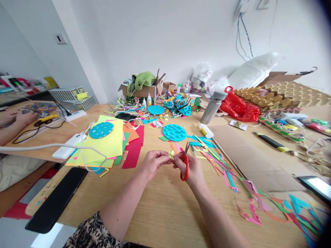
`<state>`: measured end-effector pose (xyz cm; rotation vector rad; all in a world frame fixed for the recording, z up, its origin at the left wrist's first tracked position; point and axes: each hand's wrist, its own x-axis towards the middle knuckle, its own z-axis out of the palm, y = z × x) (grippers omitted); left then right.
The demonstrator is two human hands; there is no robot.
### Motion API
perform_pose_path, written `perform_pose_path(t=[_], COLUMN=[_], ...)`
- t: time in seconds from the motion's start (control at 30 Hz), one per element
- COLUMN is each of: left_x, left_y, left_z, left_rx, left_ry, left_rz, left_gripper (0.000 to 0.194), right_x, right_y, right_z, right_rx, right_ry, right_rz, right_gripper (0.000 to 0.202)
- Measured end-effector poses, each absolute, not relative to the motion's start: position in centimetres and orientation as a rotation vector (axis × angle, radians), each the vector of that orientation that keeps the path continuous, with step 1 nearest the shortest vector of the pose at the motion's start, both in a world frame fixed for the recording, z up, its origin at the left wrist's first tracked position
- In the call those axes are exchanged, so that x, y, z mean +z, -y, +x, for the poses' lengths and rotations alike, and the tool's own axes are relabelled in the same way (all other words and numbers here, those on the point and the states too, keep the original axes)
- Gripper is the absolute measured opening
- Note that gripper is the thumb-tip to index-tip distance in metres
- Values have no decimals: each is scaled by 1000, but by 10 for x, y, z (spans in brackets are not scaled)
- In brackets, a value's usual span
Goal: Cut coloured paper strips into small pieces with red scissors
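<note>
Near the middle of the table my left hand [154,165] pinches a small yellow paper piece [171,154] between thumb and fingertips. My right hand [191,169] holds red-handled scissors [184,167], blades pointing up and away from me, while its fingertips also touch the paper piece. Just beyond my hands lies a blue paper oval [174,132] with a raised pattern. Coloured paper strips [219,159] spread to the right of my right hand. To the left, a blue spotted oval [101,130] rests on stacked yellow paper [103,148], beside red paper [133,151].
A metal flask [212,108], a glue stick [206,131] and a red plastic bag [239,106] stand farther back. Cardboard [250,155] and a utility knife [271,142] lie right. A black phone-like slab [58,199] and a white power strip [68,146] are left. Another person's hands [22,119] are far left.
</note>
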<state>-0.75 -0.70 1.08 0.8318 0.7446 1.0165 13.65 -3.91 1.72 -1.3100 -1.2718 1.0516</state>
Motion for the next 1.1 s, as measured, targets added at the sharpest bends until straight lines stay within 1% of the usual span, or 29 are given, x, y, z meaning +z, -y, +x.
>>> perform_pose_path(t=[0.27,0.5,0.6,0.63,0.67,0.7,0.73,0.77,0.83,0.87,0.97,1.03,1.1], left_x=[9,8,19,25,31,37,42,47,51,52,47,40,33], left_y=[7,7,11,14,17,20,22,24,25,25,20,16,11], left_z=[-9,-9,-18,-22,-25,-27,-29,-30,-31,-32,-40,-48,-53], left_rx=[978,955,936,821,566,235,-34,-157,-52,-6,-109,-86,270], left_ry=[-715,-747,-799,-732,-586,-410,-268,-198,-259,-299,-359,-394,-503], left_rz=[803,873,1055,1187,1322,1421,1473,1495,1537,1545,1472,1391,1272], left_gripper=[20,17,14,12,12,15,24,29,23,23,34,40,43], right_x=[21,27,25,24,23,21,20,19,17,17,18,21,24], right_y=[38,38,38,37,36,36,35,35,34,34,34,35,36], right_z=[135,135,139,140,142,143,144,145,146,146,145,146,146], right_rx=[988,1051,1028,1021,1019,1021,1024,1025,1018,1015,1025,1041,1059], right_ry=[1286,1206,1152,1135,1122,1116,1118,1126,1140,1141,1125,1129,1141], right_rz=[-1374,-1397,-1393,-1389,-1384,-1379,-1374,-1369,-1360,-1356,-1336,-1315,-1297], right_gripper=[34,32,31,30,30,29,29,29,28,28,27,26,27])
